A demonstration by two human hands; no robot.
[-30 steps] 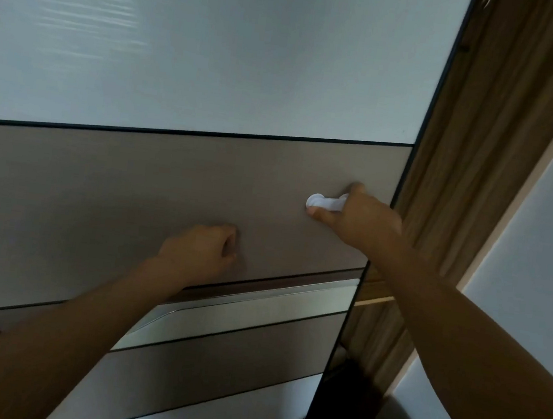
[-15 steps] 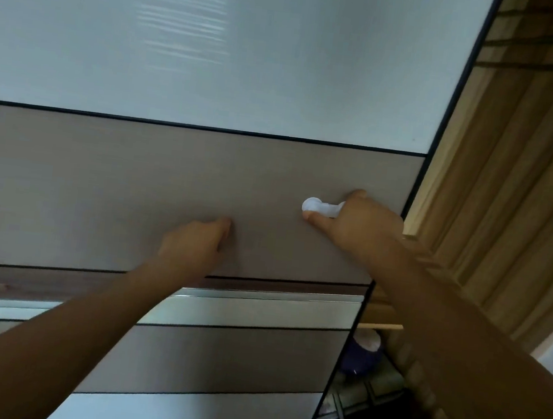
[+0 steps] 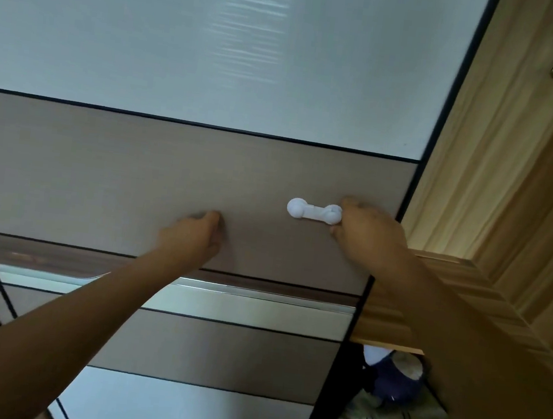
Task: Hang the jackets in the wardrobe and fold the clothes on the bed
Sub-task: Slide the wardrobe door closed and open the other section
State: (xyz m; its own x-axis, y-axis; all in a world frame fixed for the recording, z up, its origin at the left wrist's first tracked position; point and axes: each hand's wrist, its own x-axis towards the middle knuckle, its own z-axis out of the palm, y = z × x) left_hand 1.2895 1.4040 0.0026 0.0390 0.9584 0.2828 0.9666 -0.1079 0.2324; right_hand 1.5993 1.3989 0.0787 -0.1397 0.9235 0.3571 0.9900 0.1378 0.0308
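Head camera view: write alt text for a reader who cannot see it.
A right hand grips the end of a white handle on a wardrobe door, while the left hand rests against the door beside it. Right of the door, the wooden wardrobe interior shows.

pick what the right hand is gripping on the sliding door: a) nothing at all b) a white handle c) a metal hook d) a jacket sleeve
b: the right hand grips the right end of the white handle fixed to the brown panel of the sliding door, thumb above it and fingers below.
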